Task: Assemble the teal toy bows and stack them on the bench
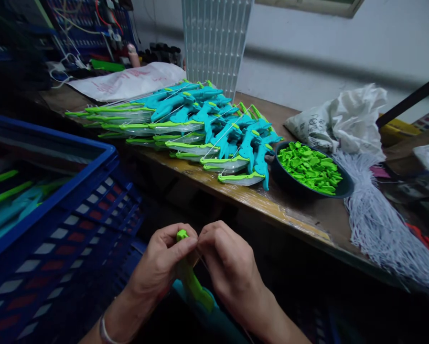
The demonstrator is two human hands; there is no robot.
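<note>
Two hands in the head view, working at one spot: L hand [162, 260] pinches the lime limb tip [182, 234] of a lime-&-teal toy bow [202, 296] btwn thumb & index; R hand [232, 260] has fingers pressed together right beside it, apparently pinching a thin white bowstring [203, 262], tho exact contact is hidden, so can't confirm. Bow's low ctr, held off the table [282, 215], its teal body slanting down to the R below the hands, near the blue crate [96, 191]. Main risk, I'd say: a slip at the tip. If the L pinch loosens w/ the string under tension, the limb could spring back & whip the string out of the R fingers. String's thin, so it could also snag or sit badly, esp. w/ fingertips blocking the view. Nothing visible props the bow, so losing grip could mean a drop into the dark below or a knock on the crate. Elsewhere: stacked toy bows [214, 119] lie near the table edge, strings crossing, so tugging one could drag others off. White string bundle [375, 215] spills past the bowl [348, 192] of lime plastic parts [309, 167]; careless pulling there could tangle strands or upset the bowl.
</note>
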